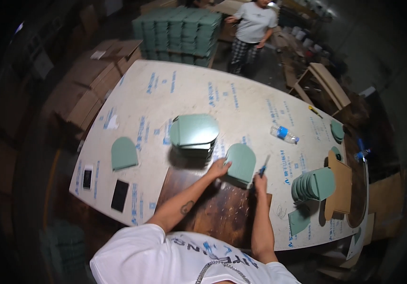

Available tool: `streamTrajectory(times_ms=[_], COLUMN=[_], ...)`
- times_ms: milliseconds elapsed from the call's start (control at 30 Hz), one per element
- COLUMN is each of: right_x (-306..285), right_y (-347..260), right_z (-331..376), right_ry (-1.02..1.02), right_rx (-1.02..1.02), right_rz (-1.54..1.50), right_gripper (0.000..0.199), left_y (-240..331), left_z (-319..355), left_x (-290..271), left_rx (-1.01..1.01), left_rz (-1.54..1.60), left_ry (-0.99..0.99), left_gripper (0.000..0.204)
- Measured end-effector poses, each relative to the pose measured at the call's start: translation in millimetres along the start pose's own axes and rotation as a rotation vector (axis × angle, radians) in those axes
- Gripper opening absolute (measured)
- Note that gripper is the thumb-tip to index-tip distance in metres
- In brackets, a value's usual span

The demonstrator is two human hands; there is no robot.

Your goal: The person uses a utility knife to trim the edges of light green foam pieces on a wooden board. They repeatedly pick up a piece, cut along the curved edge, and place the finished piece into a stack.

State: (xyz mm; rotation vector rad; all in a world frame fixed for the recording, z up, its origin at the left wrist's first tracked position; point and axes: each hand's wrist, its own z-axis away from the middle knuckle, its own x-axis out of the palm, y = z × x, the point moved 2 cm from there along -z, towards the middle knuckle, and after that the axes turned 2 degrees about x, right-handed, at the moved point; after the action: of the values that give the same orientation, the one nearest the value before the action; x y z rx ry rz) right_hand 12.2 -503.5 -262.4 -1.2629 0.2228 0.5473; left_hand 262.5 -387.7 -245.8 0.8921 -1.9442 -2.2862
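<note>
My left hand (218, 168) grips the left edge of a pale green arch-topped panel (241, 161), with the thumb over its face. The panel is held above a dark brown wooden board (198, 201) strewn with small light bits. In my right hand (260, 183), beside the panel's lower right edge, is a slim knife (263, 167) with a dark handle and a greyish blade pointing away from me. A stack of matching green panels (195, 130) stands just beyond my left hand. One more green panel (124, 154) lies alone further left.
A plastic bottle (284, 134) lies right of centre, near a fanned pile of green panels (313, 184) and cardboard (340, 189). A yellow cutter (315, 111) is at the far right. Two phones (119, 195) lie at left. A person (254, 28) stands beyond the table.
</note>
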Motion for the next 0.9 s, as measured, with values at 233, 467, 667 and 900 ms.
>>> streamTrajectory(times_ms=[233,467,667,900], right_x=[-79,-101,-100,-74], right_y=[48,85,124,249], right_z=[164,311,414,557], right_ry=[0.067,0.218,0.369,0.721], right_rx=[0.107,0.303,0.299,0.419], right_rz=[-0.518,-0.511,-0.496,-0.527], right_gripper=[0.046,0.041,0.039,0.004], left_y=[71,51,77,99], left_z=[37,-58,-98,-102], left_x=[-227,-218,-213,-221], left_rx=[0.361,0.028,-0.100,-0.051], left_rz=[-0.364,-0.795,-1.023,-0.963], left_ry=[0.619,-0.234,-0.392,-0.297], left_gripper=[0.049,0.151,0.157,0.129])
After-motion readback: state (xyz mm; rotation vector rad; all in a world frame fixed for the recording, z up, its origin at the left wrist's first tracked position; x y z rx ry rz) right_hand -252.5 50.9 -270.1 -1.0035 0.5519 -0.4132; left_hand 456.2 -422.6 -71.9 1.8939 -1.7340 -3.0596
